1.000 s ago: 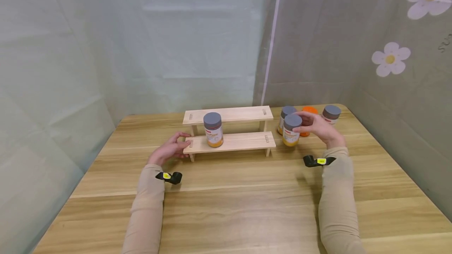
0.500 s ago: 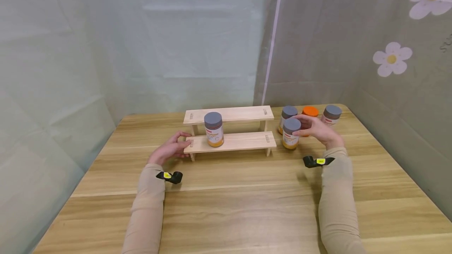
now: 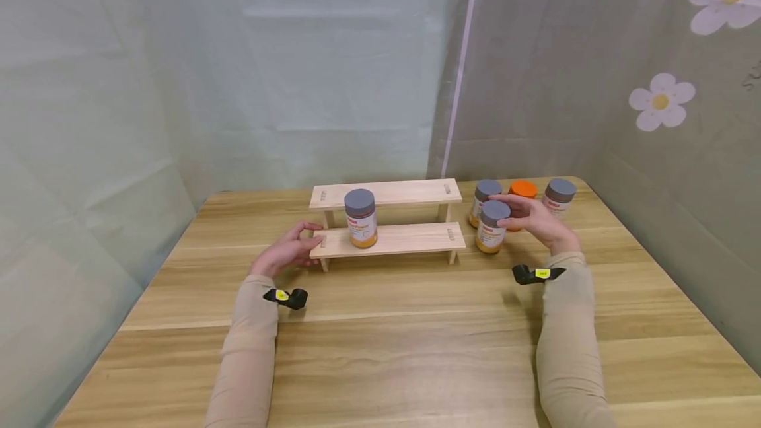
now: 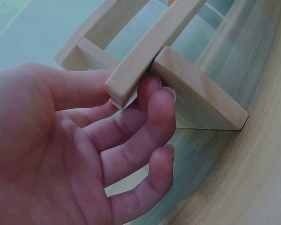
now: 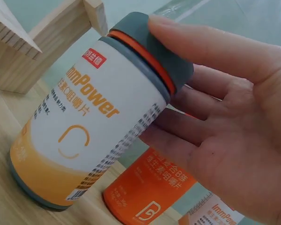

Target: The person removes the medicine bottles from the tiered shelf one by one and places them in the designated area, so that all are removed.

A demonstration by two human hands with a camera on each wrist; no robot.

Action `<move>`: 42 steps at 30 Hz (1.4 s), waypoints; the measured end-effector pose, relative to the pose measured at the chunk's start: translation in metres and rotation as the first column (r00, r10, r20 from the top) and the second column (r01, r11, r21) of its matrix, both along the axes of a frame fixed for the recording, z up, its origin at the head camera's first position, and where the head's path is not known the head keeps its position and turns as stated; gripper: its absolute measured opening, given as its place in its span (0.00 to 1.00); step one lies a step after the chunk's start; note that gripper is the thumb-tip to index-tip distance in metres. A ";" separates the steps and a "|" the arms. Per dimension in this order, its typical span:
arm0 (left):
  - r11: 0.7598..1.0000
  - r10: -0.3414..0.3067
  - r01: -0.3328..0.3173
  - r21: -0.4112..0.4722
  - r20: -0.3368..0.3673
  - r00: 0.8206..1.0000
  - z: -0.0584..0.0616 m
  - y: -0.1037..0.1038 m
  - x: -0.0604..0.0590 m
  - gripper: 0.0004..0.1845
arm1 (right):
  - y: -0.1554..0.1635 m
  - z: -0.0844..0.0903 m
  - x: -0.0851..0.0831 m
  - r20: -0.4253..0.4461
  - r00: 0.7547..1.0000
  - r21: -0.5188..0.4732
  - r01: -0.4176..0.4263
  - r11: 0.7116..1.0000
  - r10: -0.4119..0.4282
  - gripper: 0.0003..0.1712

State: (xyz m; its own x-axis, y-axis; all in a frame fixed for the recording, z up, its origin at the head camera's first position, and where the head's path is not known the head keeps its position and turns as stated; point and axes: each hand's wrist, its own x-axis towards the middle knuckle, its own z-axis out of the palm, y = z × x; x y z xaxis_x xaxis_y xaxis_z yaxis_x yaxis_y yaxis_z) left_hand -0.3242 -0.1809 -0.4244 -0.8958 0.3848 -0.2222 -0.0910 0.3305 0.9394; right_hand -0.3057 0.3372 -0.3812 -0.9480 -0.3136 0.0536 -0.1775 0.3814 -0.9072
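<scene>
My left hand (image 3: 287,251) pinches the left end of the lower board of a two-step wooden shelf (image 3: 404,238). In the left wrist view, the thumb lies on the board (image 4: 145,49) and curled fingertips (image 4: 161,105) sit beneath it, by the leg. On that lower step stands a vitamin bottle (image 3: 361,223) with a grey lid. To the shelf's right, my right hand (image 3: 538,220) holds another grey-lidded vitamin bottle (image 3: 491,233) by its lid. The right wrist view shows its white and yellow label (image 5: 91,117); whether its base touches the table is unclear.
Behind the held bottle are an orange bottle (image 3: 523,190) and two more grey-lidded bottles, one left (image 3: 487,189) and one right (image 3: 560,190), partly hidden by the hand. The wooden table (image 3: 386,349) ends at a curtain (image 3: 333,84) along the back.
The right hand has brought the held bottle slightly down and toward me, then a touch to the right. My left hand keeps its grip on the shelf end.
</scene>
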 end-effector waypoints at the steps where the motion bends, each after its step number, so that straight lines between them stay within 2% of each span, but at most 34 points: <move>1: 1.000 0.000 0.000 -0.001 0.000 1.000 0.000 0.000 0.000 0.26 | 0.001 0.000 0.000 -0.011 1.000 -0.022 -0.004 1.000 0.004 0.33; 8: 1.000 -0.001 0.001 -0.002 -0.003 1.000 0.001 0.000 0.002 0.27 | -0.001 0.005 0.002 -0.078 0.996 -0.179 -0.052 0.983 0.039 0.32; 16: 1.000 -0.003 0.003 -0.006 -0.003 1.000 0.003 0.000 0.004 0.27 | -0.009 0.008 0.002 -0.117 0.989 -0.224 0.062 0.973 -0.090 0.28; 22: 1.000 0.002 -0.002 -0.017 -0.002 1.000 0.003 0.001 0.002 0.27 | -0.017 0.014 0.001 -0.102 0.985 -0.303 0.104 0.947 -0.141 0.25; 34: 1.000 -0.001 0.001 0.000 0.000 1.000 0.000 0.001 0.000 0.27 | -0.038 0.032 0.003 -0.079 0.980 -0.425 0.132 0.895 -0.182 0.18; 38: 1.000 -0.001 0.001 0.000 -0.003 1.000 0.000 0.001 -0.001 0.27 | -0.044 0.038 0.005 -0.065 0.979 -0.445 0.143 0.884 -0.191 0.18; 42: 1.000 -0.003 0.003 0.000 -0.003 1.000 0.001 0.001 0.000 0.27 | -0.048 0.042 0.006 -0.049 0.983 -0.446 0.136 0.885 -0.176 0.17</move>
